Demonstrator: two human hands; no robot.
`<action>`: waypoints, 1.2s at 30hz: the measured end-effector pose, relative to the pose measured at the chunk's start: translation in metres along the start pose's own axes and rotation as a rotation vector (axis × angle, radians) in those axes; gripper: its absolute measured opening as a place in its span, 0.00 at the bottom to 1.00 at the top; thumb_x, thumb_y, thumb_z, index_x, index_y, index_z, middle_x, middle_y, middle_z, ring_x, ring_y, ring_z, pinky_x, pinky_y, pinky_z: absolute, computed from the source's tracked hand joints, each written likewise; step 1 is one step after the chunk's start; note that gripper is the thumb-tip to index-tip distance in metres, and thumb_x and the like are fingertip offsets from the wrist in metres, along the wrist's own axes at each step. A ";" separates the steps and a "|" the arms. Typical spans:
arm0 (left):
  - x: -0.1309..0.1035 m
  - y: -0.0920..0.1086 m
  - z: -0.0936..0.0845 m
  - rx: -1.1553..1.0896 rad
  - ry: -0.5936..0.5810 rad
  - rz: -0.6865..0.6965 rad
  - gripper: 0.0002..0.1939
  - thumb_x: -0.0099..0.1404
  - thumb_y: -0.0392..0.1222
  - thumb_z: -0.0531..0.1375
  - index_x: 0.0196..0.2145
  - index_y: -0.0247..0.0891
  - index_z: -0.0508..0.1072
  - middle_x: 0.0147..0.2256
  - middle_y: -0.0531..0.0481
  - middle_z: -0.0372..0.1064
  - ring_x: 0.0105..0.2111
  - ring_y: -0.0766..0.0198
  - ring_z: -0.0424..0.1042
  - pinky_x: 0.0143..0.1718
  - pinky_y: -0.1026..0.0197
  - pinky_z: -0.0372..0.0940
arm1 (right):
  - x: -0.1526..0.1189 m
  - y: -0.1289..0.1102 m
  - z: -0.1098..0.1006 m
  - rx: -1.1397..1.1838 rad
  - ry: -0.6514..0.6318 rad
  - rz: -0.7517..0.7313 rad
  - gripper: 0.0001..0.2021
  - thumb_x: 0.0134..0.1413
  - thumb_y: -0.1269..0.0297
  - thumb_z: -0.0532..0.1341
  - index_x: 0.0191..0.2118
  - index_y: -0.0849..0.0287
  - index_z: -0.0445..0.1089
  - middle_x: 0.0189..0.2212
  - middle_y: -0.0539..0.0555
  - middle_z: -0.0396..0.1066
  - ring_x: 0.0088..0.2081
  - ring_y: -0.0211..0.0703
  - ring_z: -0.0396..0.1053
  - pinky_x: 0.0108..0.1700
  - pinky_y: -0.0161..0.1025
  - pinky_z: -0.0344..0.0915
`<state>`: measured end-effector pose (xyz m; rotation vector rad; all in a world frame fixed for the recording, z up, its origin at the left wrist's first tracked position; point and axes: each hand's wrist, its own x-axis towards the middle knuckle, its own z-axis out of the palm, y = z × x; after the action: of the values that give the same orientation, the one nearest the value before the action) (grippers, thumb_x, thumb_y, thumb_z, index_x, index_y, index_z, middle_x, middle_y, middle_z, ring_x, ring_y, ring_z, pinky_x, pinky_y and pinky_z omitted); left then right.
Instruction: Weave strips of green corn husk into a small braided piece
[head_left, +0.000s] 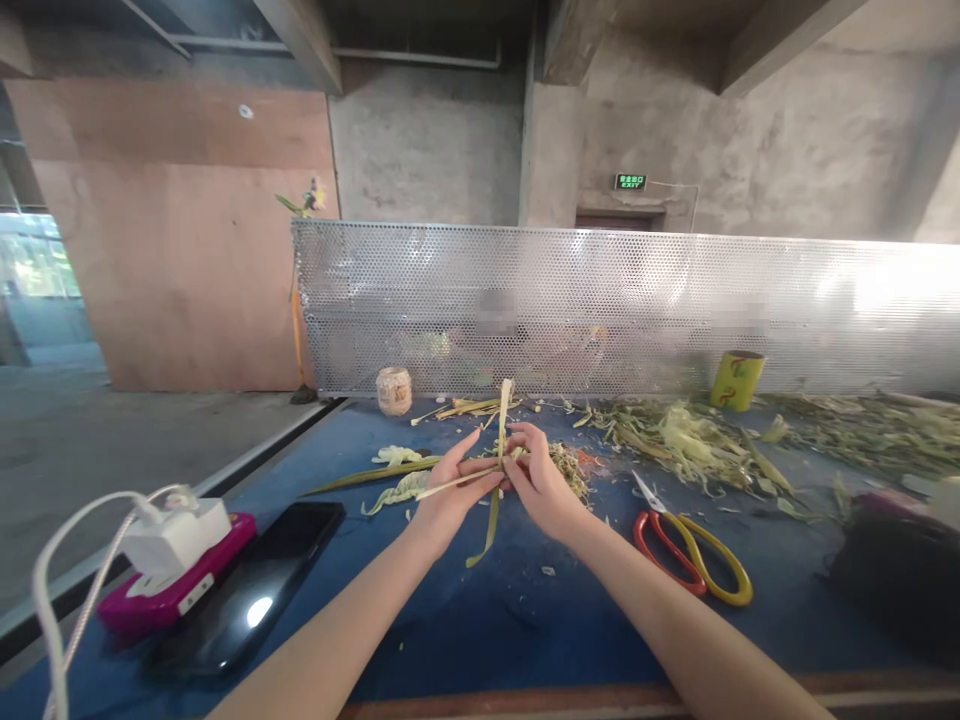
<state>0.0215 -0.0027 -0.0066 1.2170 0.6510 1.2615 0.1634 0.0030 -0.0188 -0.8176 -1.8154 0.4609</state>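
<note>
Both hands meet over the middle of the blue table [465, 620]. Pale plant strips [504, 410] cross between their fingertips, one standing upright, one slanting to the left, and a greener end [491, 530] hanging below. My left hand [450, 490] has its fingers closed around the slanting strip, with the thumb raised. My right hand [540, 480] pinches the strips where they cross. A long green leaf [367, 477] and a curled pale husk piece [401, 492] lie left of the hands. Behind the right hand is a heap of small plant scraps [570, 465].
Red-and-yellow scissors [690, 545] lie open at the right, near dried husks [690, 440] and a yellow can [737, 380]. A phone [255, 590], a magenta power strip [180, 580] and white chargers [176, 535] are at left. A twine-wrapped jar [394, 391] stands before the perforated screen [480, 300].
</note>
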 end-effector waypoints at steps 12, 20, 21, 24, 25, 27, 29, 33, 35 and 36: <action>0.004 0.004 -0.007 -0.124 0.123 -0.050 0.35 0.48 0.31 0.64 0.53 0.30 0.57 0.35 0.41 0.74 0.37 0.60 0.72 0.43 0.58 0.63 | -0.006 -0.008 -0.007 -0.518 -0.129 -0.409 0.11 0.47 0.73 0.56 0.38 0.54 0.66 0.44 0.55 0.46 0.36 0.37 0.59 0.38 0.39 0.64; 0.002 0.009 -0.003 -0.043 0.095 -0.006 0.38 0.46 0.32 0.65 0.54 0.30 0.55 0.41 0.39 0.71 0.40 0.56 0.71 0.45 0.55 0.63 | -0.001 -0.007 -0.003 -0.193 -0.003 -0.247 0.05 0.50 0.71 0.55 0.32 0.57 0.67 0.38 0.55 0.55 0.29 0.34 0.60 0.30 0.35 0.63; 0.003 0.010 -0.003 -0.014 0.106 0.020 0.39 0.46 0.33 0.65 0.54 0.30 0.55 0.40 0.40 0.72 0.40 0.56 0.71 0.45 0.54 0.63 | 0.000 -0.006 -0.002 -0.139 0.025 -0.205 0.04 0.50 0.70 0.55 0.31 0.58 0.66 0.37 0.55 0.55 0.28 0.34 0.59 0.28 0.34 0.62; 0.004 0.010 -0.004 0.104 0.156 0.076 0.38 0.46 0.34 0.65 0.54 0.31 0.57 0.38 0.42 0.73 0.39 0.56 0.71 0.45 0.54 0.63 | 0.001 -0.004 0.003 -0.015 0.107 -0.120 0.03 0.50 0.67 0.55 0.29 0.58 0.64 0.35 0.55 0.58 0.31 0.37 0.61 0.29 0.34 0.62; 0.004 0.009 -0.004 0.149 0.170 0.094 0.37 0.46 0.35 0.64 0.54 0.32 0.57 0.37 0.42 0.73 0.39 0.56 0.71 0.44 0.53 0.63 | 0.002 -0.002 0.005 0.008 0.121 -0.106 0.03 0.50 0.66 0.55 0.28 0.58 0.63 0.34 0.55 0.59 0.33 0.38 0.61 0.30 0.35 0.62; 0.004 0.008 -0.004 0.211 0.187 0.142 0.36 0.47 0.35 0.64 0.54 0.33 0.57 0.37 0.43 0.73 0.38 0.56 0.72 0.43 0.53 0.64 | 0.002 0.001 0.009 0.057 0.138 -0.049 0.04 0.49 0.65 0.55 0.27 0.58 0.62 0.31 0.54 0.60 0.32 0.39 0.61 0.31 0.35 0.61; 0.003 0.006 -0.005 0.262 0.178 0.207 0.35 0.49 0.36 0.63 0.55 0.35 0.56 0.37 0.43 0.73 0.38 0.56 0.71 0.44 0.53 0.64 | 0.003 0.004 0.013 0.173 0.146 0.087 0.06 0.48 0.62 0.56 0.27 0.58 0.60 0.25 0.50 0.60 0.26 0.35 0.59 0.26 0.34 0.59; -0.001 0.002 -0.006 0.363 0.126 0.315 0.31 0.53 0.37 0.60 0.55 0.39 0.57 0.40 0.45 0.72 0.43 0.58 0.69 0.46 0.56 0.62 | 0.005 0.004 0.017 0.507 0.135 0.388 0.13 0.41 0.57 0.61 0.27 0.58 0.56 0.15 0.42 0.51 0.15 0.28 0.48 0.17 0.30 0.49; -0.002 0.001 -0.006 0.391 0.113 0.343 0.30 0.54 0.37 0.59 0.55 0.39 0.57 0.40 0.46 0.72 0.43 0.59 0.69 0.47 0.56 0.62 | 0.006 0.002 0.016 0.629 0.153 0.423 0.16 0.37 0.57 0.63 0.26 0.58 0.54 0.15 0.41 0.51 0.15 0.27 0.47 0.17 0.28 0.46; -0.002 0.001 -0.005 0.395 0.111 0.349 0.29 0.54 0.37 0.58 0.54 0.39 0.57 0.40 0.45 0.72 0.43 0.59 0.69 0.47 0.56 0.62 | 0.007 0.001 0.016 0.671 0.159 0.428 0.17 0.36 0.58 0.64 0.26 0.58 0.53 0.15 0.41 0.52 0.15 0.26 0.47 0.16 0.28 0.45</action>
<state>0.0158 -0.0029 -0.0076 1.6464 0.8201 1.5454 0.1476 0.0093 -0.0209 -0.7297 -1.2055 1.1686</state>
